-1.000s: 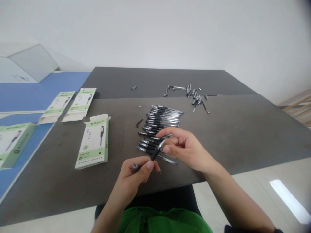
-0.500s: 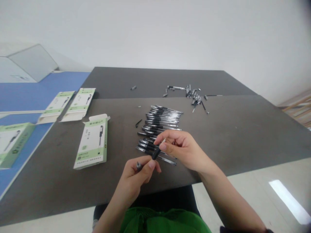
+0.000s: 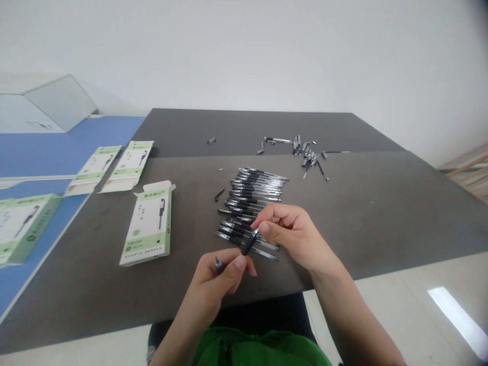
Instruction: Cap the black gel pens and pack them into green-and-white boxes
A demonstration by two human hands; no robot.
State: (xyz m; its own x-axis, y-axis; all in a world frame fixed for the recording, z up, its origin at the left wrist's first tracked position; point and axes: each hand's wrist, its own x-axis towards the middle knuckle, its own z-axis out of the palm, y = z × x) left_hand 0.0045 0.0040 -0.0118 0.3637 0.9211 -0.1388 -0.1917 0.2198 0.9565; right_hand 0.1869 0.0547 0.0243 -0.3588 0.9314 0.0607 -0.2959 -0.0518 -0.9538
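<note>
My left hand [image 3: 221,277] is closed round the lower part of a pen [image 3: 249,244], whose black grip points up and to the right. A grey pen cap [image 3: 219,264] sticks out between the same hand's fingers. With thumb and forefinger, my right hand [image 3: 293,231] pinches the pen's tip end, where a bit of shiny metal shows. Just beyond both hands lies a row of gel pens [image 3: 257,185] with black grips and clear barrels; my right hand partly covers it.
A green and white pen box [image 3: 148,223] with its flap open lies at left. Two flat boxes [image 3: 129,162] [image 3: 95,168] and a thicker box [image 3: 28,223] lie farther left. Loose pen caps and parts [image 3: 307,155] are scattered at the back; a black clip-like piece [image 3: 219,194] lies beside the pens.
At the pen's end, a thin pale point was showing; now a wider shiny metal tip shows at my right fingertips. Both hands stay close together, and the view has shifted slightly.
</note>
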